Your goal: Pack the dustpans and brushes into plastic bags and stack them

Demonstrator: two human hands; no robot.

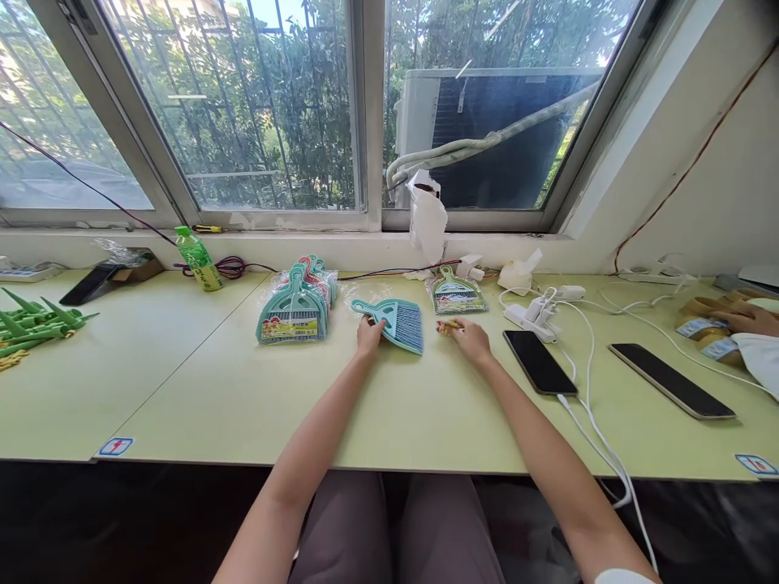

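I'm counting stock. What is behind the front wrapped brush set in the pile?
Behind the front set, red and teal edges of more sets show. The rest is covered, so their number is unclear.

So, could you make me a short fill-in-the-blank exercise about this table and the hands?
1. A brush is held in the ____ hand.
2. The bottle near the window frame is coloured ____.
3. The cable plugged into the phone nearest the right hand is coloured ____.

Missing words: left; green; white.
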